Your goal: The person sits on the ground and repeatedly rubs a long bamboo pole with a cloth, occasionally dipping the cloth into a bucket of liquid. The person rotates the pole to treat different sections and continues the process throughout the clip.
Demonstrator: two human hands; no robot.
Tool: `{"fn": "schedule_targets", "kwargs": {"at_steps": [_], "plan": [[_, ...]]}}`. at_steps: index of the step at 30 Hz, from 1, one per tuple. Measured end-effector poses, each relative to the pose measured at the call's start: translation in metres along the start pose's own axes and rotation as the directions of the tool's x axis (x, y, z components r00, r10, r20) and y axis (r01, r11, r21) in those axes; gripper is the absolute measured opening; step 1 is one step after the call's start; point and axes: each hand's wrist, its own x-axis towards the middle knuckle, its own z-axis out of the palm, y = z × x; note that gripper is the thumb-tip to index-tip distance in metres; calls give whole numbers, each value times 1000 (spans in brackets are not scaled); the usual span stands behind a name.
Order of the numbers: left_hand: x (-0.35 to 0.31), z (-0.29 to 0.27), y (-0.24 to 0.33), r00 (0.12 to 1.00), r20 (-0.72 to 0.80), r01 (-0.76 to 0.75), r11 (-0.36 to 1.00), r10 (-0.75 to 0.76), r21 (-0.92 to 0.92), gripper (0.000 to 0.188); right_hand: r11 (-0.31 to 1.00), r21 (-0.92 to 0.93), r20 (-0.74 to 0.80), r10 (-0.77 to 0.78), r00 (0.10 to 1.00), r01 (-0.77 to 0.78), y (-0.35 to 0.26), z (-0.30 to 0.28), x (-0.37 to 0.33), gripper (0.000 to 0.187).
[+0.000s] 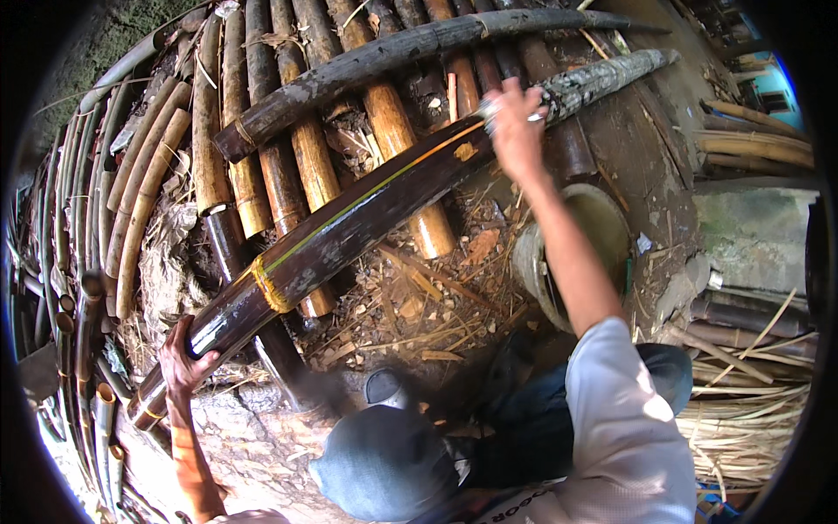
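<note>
A thick, dark, wet bamboo pole [349,223] lies slantwise from the lower left to the upper right. It has a yellowish ring at one joint, a bright stripe along its upper side and a mottled grey far part. My left hand [185,358] is wrapped around its near left end. Farther up, my right hand [519,127] presses down on the pole with fingers bent. Something pale and shiny shows under those fingers, too blurred to name. Beneath the pole, several brown bamboo poles [393,122] lie side by side.
A curved dark pole [367,70] rests across the row beyond. Near my right forearm stands a round bucket [530,262] with cloudy liquid. Wood chips [410,306] litter the ground. Bamboo strips [742,428] are heaped at right; more poles [83,332] stand at left.
</note>
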Motion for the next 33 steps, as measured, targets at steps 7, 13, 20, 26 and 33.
{"fn": "schedule_targets", "kwargs": {"at_steps": [7,13,20,26,33], "plan": [[25,-2,23,999,41,18,991,-12,-132,103,958,-259,-54,112,992,-122,2,-4,25,29],[33,-16,15,999,4,38,999,-38,-28,80,943,94,315,-332,889,319,-333,-2,-68,26],[-25,14,41,984,-168,-30,986,58,166,118,985,147,281,-127,951,88,-230,-25,-51,33],[-21,28,64,965,-264,46,981,5,187,114,986,-71,291,165,942,-151,-69,-32,16,27],[4,3,62,983,-178,-19,990,44,139,108,825,431,35,-421,907,366,-406,20,-126,37]]}}
